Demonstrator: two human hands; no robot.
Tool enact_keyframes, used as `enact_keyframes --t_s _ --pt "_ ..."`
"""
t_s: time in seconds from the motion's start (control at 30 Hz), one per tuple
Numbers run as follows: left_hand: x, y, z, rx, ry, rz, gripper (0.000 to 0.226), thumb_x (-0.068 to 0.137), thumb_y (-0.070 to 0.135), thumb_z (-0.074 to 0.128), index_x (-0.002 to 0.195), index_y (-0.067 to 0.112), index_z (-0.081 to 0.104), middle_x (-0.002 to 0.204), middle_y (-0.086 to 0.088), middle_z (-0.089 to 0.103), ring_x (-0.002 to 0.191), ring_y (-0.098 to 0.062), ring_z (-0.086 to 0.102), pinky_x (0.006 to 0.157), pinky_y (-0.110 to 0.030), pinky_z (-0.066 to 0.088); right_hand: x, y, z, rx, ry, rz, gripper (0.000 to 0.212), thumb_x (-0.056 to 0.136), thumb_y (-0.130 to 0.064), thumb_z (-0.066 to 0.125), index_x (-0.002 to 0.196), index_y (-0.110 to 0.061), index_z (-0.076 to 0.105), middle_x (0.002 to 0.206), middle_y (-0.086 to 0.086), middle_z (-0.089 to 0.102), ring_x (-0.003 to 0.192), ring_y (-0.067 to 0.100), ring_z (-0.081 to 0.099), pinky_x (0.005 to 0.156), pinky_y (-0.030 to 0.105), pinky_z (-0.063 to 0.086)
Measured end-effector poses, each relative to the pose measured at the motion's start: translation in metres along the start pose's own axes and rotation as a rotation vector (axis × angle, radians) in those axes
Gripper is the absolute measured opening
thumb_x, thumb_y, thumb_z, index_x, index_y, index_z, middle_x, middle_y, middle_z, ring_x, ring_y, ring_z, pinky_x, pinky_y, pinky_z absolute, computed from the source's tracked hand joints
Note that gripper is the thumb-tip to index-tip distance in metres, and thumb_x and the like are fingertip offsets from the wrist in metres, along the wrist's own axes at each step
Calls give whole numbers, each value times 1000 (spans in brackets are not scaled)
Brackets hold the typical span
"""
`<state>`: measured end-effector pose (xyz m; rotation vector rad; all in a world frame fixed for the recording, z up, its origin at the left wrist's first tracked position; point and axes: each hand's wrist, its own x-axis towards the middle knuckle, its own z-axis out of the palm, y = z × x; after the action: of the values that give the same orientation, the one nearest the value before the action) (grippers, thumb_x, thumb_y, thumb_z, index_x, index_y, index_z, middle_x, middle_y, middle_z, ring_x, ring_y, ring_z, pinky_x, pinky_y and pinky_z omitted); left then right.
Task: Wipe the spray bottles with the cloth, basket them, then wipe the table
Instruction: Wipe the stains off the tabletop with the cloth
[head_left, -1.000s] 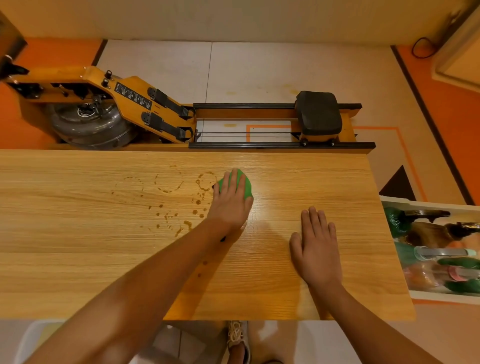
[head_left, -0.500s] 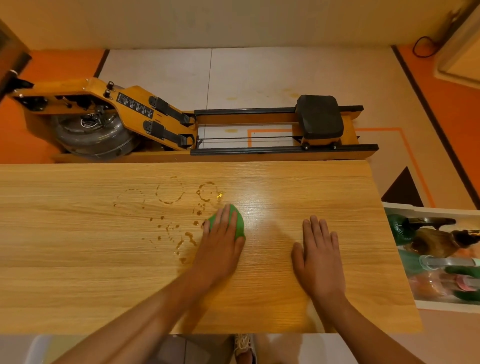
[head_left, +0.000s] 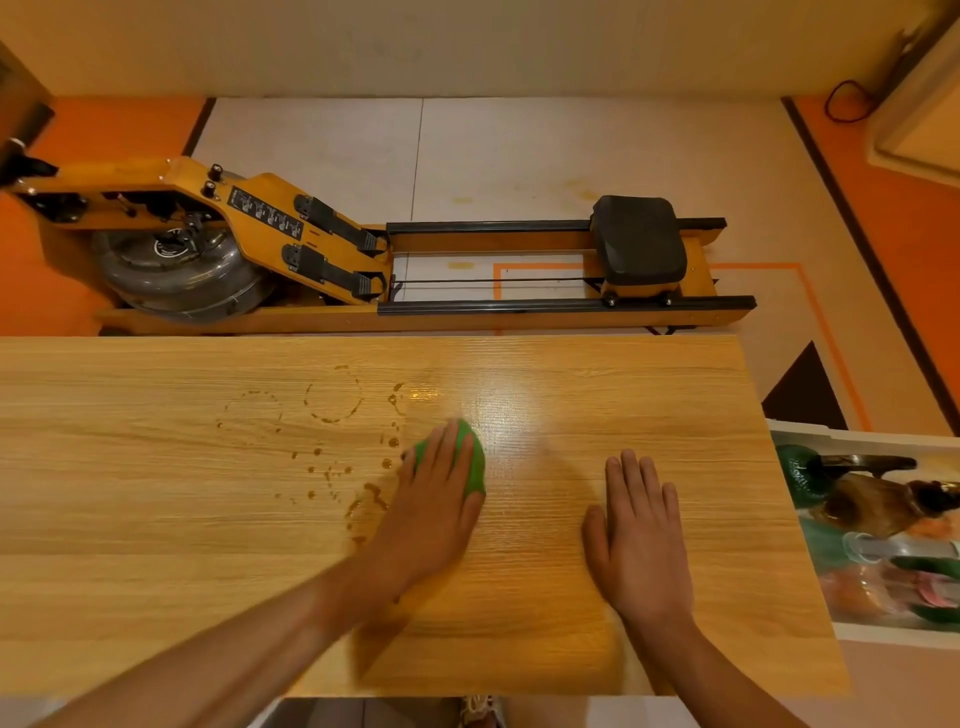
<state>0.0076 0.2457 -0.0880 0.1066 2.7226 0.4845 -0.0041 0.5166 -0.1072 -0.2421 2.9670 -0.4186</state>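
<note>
My left hand (head_left: 436, 499) lies flat on a green cloth (head_left: 475, 467) and presses it onto the wooden table (head_left: 156, 519), just right of the brown wet rings and drops (head_left: 332, 405). Most of the cloth is hidden under the palm. Flat on the table to the right, my right hand (head_left: 639, 525) holds nothing. Several spray bottles (head_left: 872, 499) lie in the white basket (head_left: 800, 428) off the table's right end.
A wooden rowing machine (head_left: 260, 234) with a black seat (head_left: 639, 239) stands on the floor beyond the table's far edge. A shoe (head_left: 480, 712) shows below the near edge. A bright glare sits on the table past the cloth.
My left hand slid the cloth from the far ring marks back toward me. The rightmost ring now shows only its left arc. My right hand stayed flat in place.
</note>
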Motion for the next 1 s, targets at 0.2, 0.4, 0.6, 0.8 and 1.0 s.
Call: enact_keyframes --t_s 0.2,0.4,0.6,0.8,1.0 --pt "8 -11 -5 41 7 20 75 100 62 -3 160 20 -16 166 -2 -31 154 -21 -27 124 -42 -16 0 -1 0 3 -9 6 65 105 -46 18 162 -15 21 171 2 9 159 18 -3 129 43 1" --pt "121 -34 -61 22 14 -70 68 111 45 20 164 13 -8 170 -9 -21 157 -27 -18 124 -49 -10 2 0 2 -14 -16 22 63 105 -48 15 161 -18 13 171 0 6 159 17 -4 128 40 -3" --pt "123 -38 -67 28 9 -32 68 111 43 23 164 12 -6 171 -9 -17 158 -27 -16 127 -51 -6 -1 1 0 2 0 3 63 105 -46 17 161 -16 19 170 3 11 159 20 2 129 44 4" --pt "28 -28 -18 -10 115 13 68 107 48 20 165 15 2 172 -4 -11 158 -23 -12 126 -46 -5 -1 0 0 24 24 0 64 105 -44 23 160 -13 26 169 5 16 159 21 6 129 45 6" --pt "-31 -34 -3 -5 63 5 73 104 53 14 165 13 8 171 -3 -8 157 -23 -10 124 -46 0 -3 -3 1 -7 25 7 64 105 -43 23 162 -12 23 170 5 12 159 21 2 129 42 1"
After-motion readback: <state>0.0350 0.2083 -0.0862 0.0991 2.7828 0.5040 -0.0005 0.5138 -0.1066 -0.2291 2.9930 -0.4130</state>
